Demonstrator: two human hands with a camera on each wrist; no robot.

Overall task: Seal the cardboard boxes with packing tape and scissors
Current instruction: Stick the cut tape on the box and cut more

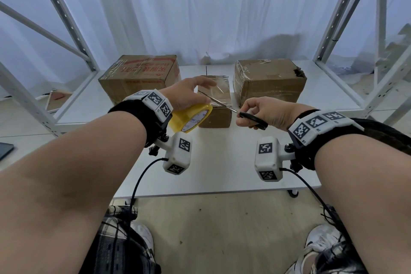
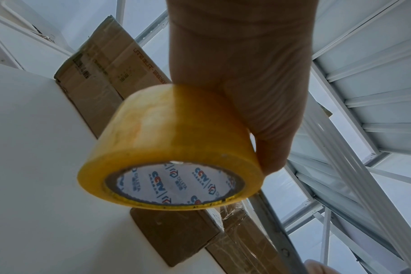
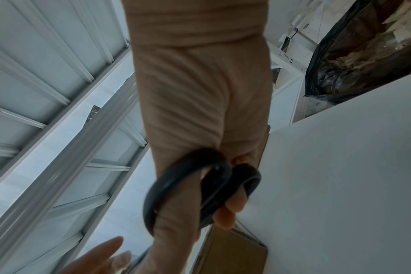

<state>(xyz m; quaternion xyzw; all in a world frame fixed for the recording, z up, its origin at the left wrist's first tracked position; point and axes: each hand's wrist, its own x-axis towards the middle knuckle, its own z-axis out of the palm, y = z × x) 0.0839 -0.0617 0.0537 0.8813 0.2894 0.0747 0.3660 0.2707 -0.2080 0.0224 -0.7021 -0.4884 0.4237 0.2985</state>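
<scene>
Steel scissors (image 1: 224,104) apparently meet tape strip (image 1: 219,88) edge.

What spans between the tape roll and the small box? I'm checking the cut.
In the head view, a clear tape strip spans from tape roll to small box, scissors crossing it.

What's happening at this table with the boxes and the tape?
A person is taping up the small box in the middle of the table. The left hand holds the yellow tape roll, with a clear strip stretched to the box. The right hand brings scissors to that strip. Two bigger boxes stand behind.
</scene>
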